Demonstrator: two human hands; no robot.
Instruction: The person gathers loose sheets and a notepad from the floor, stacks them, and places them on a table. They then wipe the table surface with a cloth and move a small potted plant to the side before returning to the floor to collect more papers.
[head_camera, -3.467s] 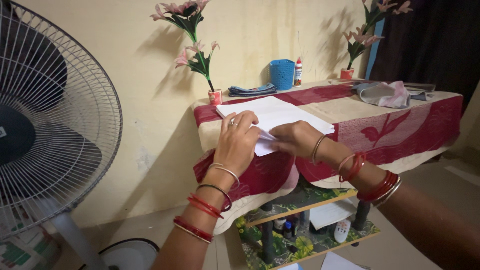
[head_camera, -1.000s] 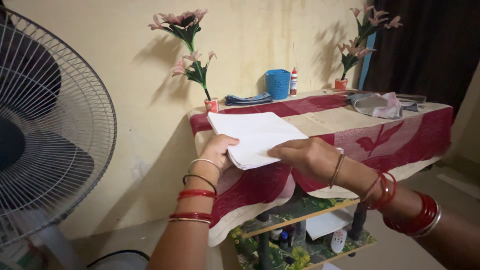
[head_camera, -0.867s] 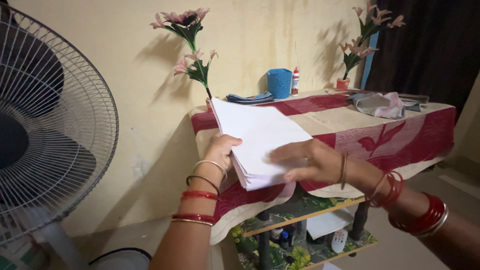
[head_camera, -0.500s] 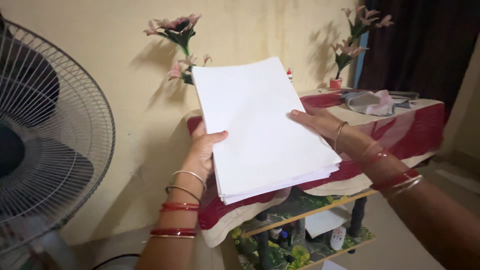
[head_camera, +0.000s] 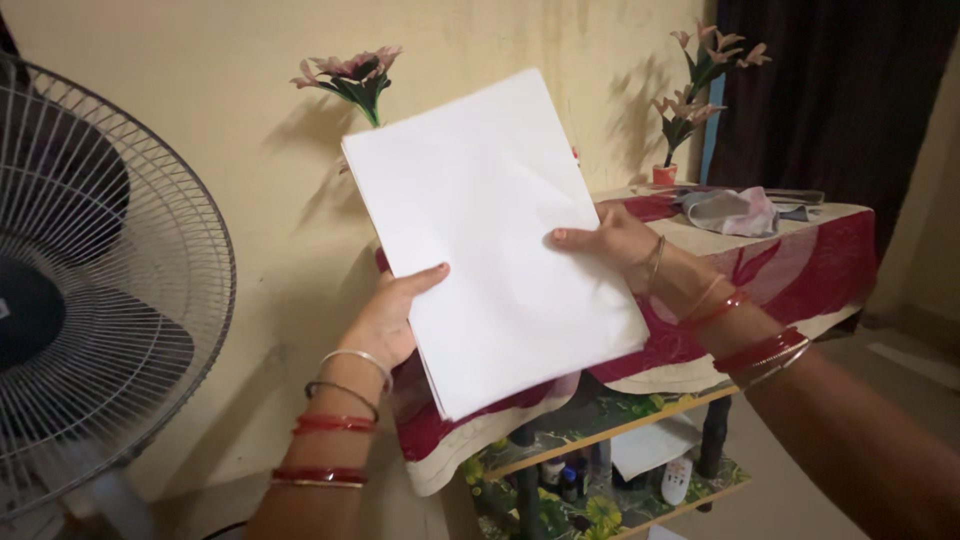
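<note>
My left hand (head_camera: 385, 318) grips the left edge of a stack of white paper (head_camera: 490, 235), thumb lying across the front sheet and the fingers hidden behind it. My right hand (head_camera: 612, 235) holds the right edge the same way, thumb on the front and the rest out of sight behind the sheets. The stack is lifted off the bench (head_camera: 800, 262) and tilted up toward me, between my hands and in front of the bench's near left corner, which it covers. It also hides the stem and pot of the pink flowers (head_camera: 347, 72) at the bench's far left, so only the blossoms show above the paper. On the shelf (head_camera: 600, 465) under the bench lie a white remote (head_camera: 679, 473) and some small bottles, too dim to make out. At my left a standing fan (head_camera: 100, 290) is cut off by the frame. Toward the far right of the bench lies a crumpled cloth (head_camera: 728, 210), and at the far edge a small red pot (head_camera: 664, 174) holds a second spray of pink flowers (head_camera: 700, 75).
</note>
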